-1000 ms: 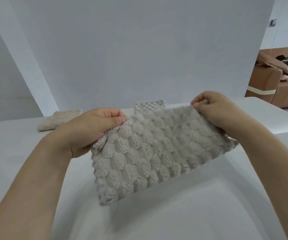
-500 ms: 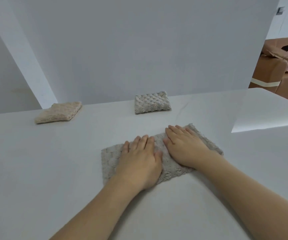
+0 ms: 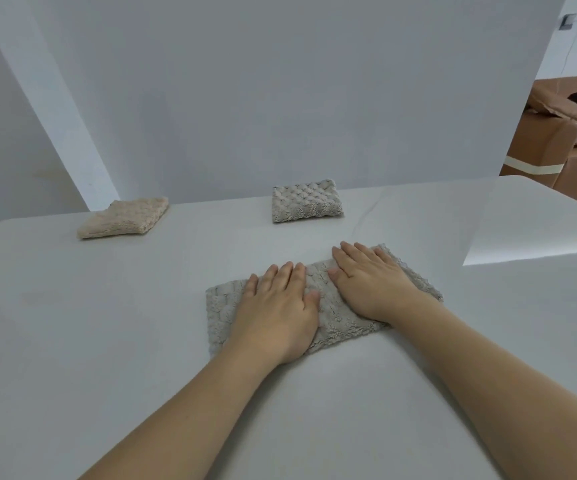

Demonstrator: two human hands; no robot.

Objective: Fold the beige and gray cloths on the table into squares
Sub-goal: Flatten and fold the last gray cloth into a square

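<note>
A gray bobbled cloth (image 3: 333, 308) lies flat on the white table (image 3: 107, 341) as a long rectangle, slanting up to the right. My left hand (image 3: 278, 306) presses its left half with straight fingers. My right hand (image 3: 371, 282) lies flat on its right half, fingers pointing away from me. Farther back sits a folded gray cloth (image 3: 306, 200) in a small square. A folded beige cloth (image 3: 124, 218) rests at the back left.
A white wall stands right behind the table's far edge. A brown sofa (image 3: 557, 150) with bedding on it is off to the far right, beyond the table. A bright patch of light falls on the table's right side.
One second ago both hands held the gray cloth up in the air by its top corners. It now lies flat on the table under both palms, which have barely moved since.
</note>
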